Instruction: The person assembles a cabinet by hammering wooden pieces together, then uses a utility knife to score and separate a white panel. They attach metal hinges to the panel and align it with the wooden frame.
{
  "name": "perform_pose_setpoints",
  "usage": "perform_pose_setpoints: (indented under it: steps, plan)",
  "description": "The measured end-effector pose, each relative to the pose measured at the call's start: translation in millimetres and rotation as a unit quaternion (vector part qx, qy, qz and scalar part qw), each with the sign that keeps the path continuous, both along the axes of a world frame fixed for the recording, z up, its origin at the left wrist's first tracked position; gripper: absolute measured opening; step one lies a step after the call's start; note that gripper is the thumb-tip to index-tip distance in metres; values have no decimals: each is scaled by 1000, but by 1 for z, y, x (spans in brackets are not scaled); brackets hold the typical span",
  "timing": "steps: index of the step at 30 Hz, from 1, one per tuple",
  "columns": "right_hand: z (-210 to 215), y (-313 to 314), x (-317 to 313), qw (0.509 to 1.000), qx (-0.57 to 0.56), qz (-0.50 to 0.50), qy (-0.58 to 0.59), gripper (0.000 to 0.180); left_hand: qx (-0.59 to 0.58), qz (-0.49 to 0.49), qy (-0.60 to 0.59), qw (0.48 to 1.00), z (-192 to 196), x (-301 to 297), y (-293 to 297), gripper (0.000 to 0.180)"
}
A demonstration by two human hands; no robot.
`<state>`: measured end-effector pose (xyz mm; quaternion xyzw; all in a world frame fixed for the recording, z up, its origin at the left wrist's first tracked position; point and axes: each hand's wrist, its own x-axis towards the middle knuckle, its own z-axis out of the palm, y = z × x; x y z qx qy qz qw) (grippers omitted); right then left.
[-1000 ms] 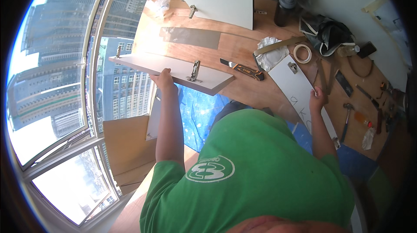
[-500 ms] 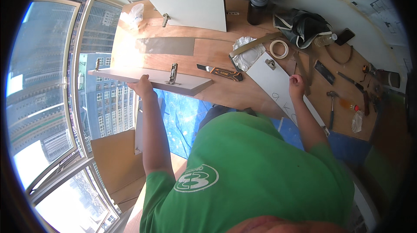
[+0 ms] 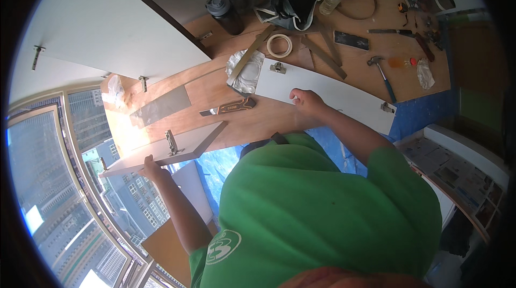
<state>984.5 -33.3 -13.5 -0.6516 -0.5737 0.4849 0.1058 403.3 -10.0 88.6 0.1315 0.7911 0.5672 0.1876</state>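
Note:
My left hand grips the lower edge of a white cabinet door panel, fingers under it and thumb on top. This panel carries metal hinges and sticks out past the table edge on the window side. Over a second white panel on the table, my right hand is closed, fingers curled round something small and pale that I cannot make out. That panel has a hinge cup at its far left and another hinge at its right end. An orange and black utility knife lies between the two panels.
Behind my right hand are a tape roll, wooden strips, a dark bag and bottles. A hammer lies to the right. A tall white cabinet door stands at the far left; windows line the left side.
The view has turned to the right. My right hand has moved across the right panel from its far edge toward its near edge. My left hand still holds the left panel.

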Motion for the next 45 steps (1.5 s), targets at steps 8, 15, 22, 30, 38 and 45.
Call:
perform_pose_setpoints:
  steps: [8,15,22,30,38,45]
  plan:
    - [-18,-53,-16,991,-95,93,17,16,-47,-21,-17,999,19,13,10,77]
    - [-11,-42,4,979,-194,60,11,21,-52,-28,0,998,10,1,6,75]
    - [-59,-48,0,996,-67,53,30,31,-94,-18,14,995,15,11,15,55]
    - [-31,-51,6,997,-66,-42,15,34,-98,-5,47,994,27,27,17,33]
    - [-75,-94,4,995,-42,-72,-64,36,-81,-10,31,996,34,34,10,20]
    - [-78,-92,5,994,-64,-90,4,23,-57,22,24,998,18,24,10,54]
